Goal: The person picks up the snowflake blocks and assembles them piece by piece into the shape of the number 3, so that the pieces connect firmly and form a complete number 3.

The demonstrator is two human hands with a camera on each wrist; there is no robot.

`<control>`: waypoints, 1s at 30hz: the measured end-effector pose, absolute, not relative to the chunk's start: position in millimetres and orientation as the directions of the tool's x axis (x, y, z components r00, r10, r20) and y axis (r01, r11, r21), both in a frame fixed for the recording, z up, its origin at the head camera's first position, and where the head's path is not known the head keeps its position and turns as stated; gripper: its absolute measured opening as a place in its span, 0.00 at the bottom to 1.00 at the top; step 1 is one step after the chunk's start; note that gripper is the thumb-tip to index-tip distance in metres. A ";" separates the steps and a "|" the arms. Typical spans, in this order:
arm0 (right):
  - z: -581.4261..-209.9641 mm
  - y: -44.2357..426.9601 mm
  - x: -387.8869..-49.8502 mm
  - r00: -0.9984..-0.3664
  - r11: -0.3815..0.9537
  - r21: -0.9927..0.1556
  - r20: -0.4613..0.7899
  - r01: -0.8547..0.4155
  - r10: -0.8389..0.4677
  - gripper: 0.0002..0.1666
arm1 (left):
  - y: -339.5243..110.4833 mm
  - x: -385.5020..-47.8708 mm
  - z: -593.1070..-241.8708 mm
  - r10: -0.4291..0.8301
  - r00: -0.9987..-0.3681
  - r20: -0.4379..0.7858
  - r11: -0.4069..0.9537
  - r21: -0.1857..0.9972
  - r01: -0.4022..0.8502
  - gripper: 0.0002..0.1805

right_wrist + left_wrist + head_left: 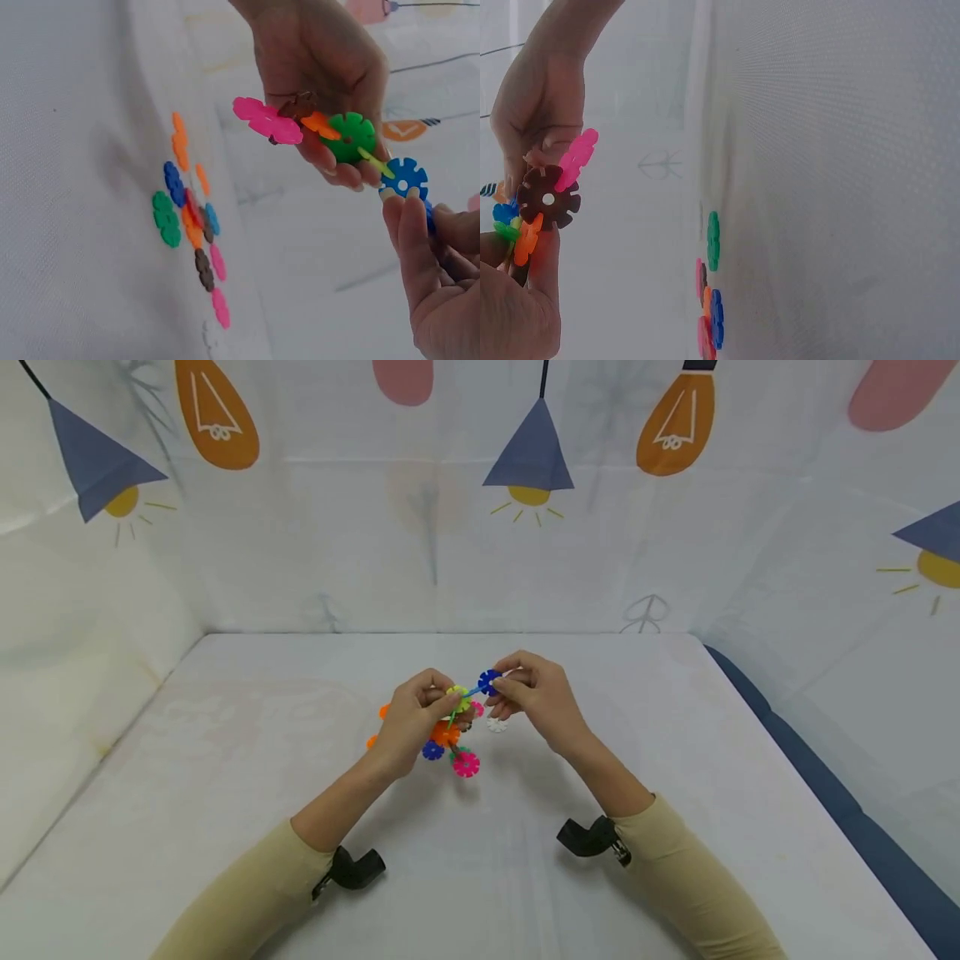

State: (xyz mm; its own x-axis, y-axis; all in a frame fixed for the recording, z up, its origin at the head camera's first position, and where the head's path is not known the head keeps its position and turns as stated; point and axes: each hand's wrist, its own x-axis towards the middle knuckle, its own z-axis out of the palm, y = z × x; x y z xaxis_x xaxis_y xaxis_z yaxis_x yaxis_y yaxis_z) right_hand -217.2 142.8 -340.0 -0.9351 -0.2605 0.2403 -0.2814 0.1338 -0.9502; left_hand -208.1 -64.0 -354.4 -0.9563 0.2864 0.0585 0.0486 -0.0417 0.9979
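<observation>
The left hand (408, 718) pinches a chain of notched plastic discs near a yellow-green disc (458, 697). In the right wrist view the chain runs from a pink disc (268, 121) through brown, orange, green (351, 138) and yellow-green to a light blue disc (403, 178). The right hand (546, 700) pinches a dark blue disc (490, 682) at the chain's blue end, against the light blue one. In the left wrist view the brown disc (548, 198) faces the camera, with the pink disc (577, 159) slotted to it.
Below the hands, loose discs lie on the white table (480, 877): orange (446, 733), blue (432, 750), pink (466, 765), white (497, 725) and others. A green one (166, 219) lies beside them. A printed curtain (450, 560) hangs behind the table.
</observation>
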 end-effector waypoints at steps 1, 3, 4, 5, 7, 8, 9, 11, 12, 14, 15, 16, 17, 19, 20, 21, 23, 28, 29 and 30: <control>-341.2 143.6 -218.8 -0.941 0.096 -0.965 0.213 -0.245 -0.262 0.08 | -64.2 -208.4 -355.1 0.289 -0.956 0.051 -0.045 0.998 0.040 0.08; -343.2 144.6 -221.2 -0.949 0.020 -0.985 0.157 -0.169 -0.273 0.08 | -64.8 -208.9 -357.3 0.291 -0.956 0.034 -0.043 0.999 0.022 0.09; -343.9 145.2 -222.2 -0.950 -0.010 -0.990 0.135 -0.137 -0.282 0.08 | -64.9 -208.9 -357.7 0.295 -0.955 0.026 -0.040 0.999 0.015 0.09; -344.4 145.6 -223.0 -0.951 -0.039 -0.993 0.116 -0.110 -0.287 0.07 | -65.1 -208.6 -357.8 0.299 -0.954 0.019 -0.033 0.999 0.009 0.09; -345.1 146.4 -223.9 -0.951 -0.090 -0.994 0.092 -0.068 -0.294 0.06 | -65.3 -208.7 -358.4 0.312 -0.950 0.012 -0.016 1.000 0.007 0.10; -345.4 146.7 -224.2 -0.951 -0.104 -0.993 0.088 -0.059 -0.298 0.06 | -65.4 -208.7 -358.6 0.317 -0.948 0.011 -0.008 1.000 0.008 0.10; -345.9 146.9 -224.5 -0.951 -0.115 -0.992 0.085 -0.053 -0.299 0.06 | -65.5 -208.9 -358.5 0.322 -0.947 0.016 0.000 1.000 0.017 0.11; -346.7 146.6 -224.2 -0.951 -0.120 -0.992 0.082 -0.048 -0.298 0.06 | -66.0 -209.1 -358.0 0.320 -0.947 0.024 0.040 0.998 0.039 0.13; -347.2 146.2 -224.0 -0.950 -0.113 -0.992 0.079 -0.047 -0.301 0.06 | -66.4 -209.3 -357.8 0.315 -0.949 0.032 0.056 0.997 0.052 0.14; -348.3 144.9 -223.4 -0.948 -0.090 -0.995 0.073 -0.047 -0.311 0.06 | -67.2 -209.9 -357.5 0.307 -0.951 0.050 0.097 0.992 0.084 0.14; -348.9 144.1 -222.9 -0.946 -0.077 -0.996 0.068 -0.046 -0.316 0.06 | -67.7 -210.1 -357.5 0.305 -0.950 0.059 0.121 0.988 0.100 0.14; -349.5 143.4 -222.4 -0.945 -0.063 -0.997 0.065 -0.047 -0.321 0.06 | -68.1 -210.4 -357.5 0.305 -0.950 0.064 0.147 0.983 0.114 0.14; -350.1 142.5 -222.0 -0.943 -0.049 -0.998 0.062 -0.049 -0.328 0.07 | -68.3 -210.7 -357.7 0.309 -0.948 0.070 0.165 0.978 0.126 0.14; -350.9 141.1 -220.9 -0.939 -0.028 -0.998 0.060 -0.054 -0.337 0.07 | -68.4 -211.5 -358.2 0.325 -0.942 0.077 0.195 0.970 0.146 0.14; -351.1 140.5 -220.4 -0.939 -0.021 -0.998 0.059 -0.055 -0.340 0.07 | -68.3 -212.0 -358.7 0.333 -0.940 0.076 0.208 0.966 0.152 0.14; -351.4 140.0 -220.0 -0.938 -0.017 -0.998 0.058 -0.056 -0.341 0.07 | -68.3 -212.5 -359.3 0.338 -0.938 0.073 0.217 0.964 0.154 0.13; -351.7 139.5 -219.5 -0.937 -0.009 -0.998 0.057 -0.058 -0.343 0.07 | -67.9 -212.8 -359.9 0.345 -0.936 0.070 0.230 0.961 0.157 0.14; -350.2 139.7 -219.2 -0.929 -0.001 -0.999 0.051 -0.054 -0.368 0.06 | -68.1 -212.7 -359.9 0.342 -0.935 0.093 0.236 0.954 0.182 0.13; -349.5 140.1 -219.4 -0.924 0.001 -0.999 0.048 -0.052 -0.379 0.06 | -68.3 -212.8 -359.7 0.342 -0.935 0.100 0.238 0.953 0.188 0.13; -348.9 140.6 -219.6 -0.919 0.003 -0.999 0.044 -0.050 -0.392 0.06 | -68.6 -213.1 -359.5 0.340 -0.935 0.103 0.240 0.951 0.193 0.13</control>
State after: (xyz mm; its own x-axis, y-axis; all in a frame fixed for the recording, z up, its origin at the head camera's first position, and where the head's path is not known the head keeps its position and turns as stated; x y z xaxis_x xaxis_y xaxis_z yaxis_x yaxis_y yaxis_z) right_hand -219.6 140.6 -348.9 -0.9190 -0.3918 0.0444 -0.0497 0.0032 -0.9988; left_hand -213.1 -68.6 -359.5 -0.9346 0.3403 0.1033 0.1926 0.2403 0.9514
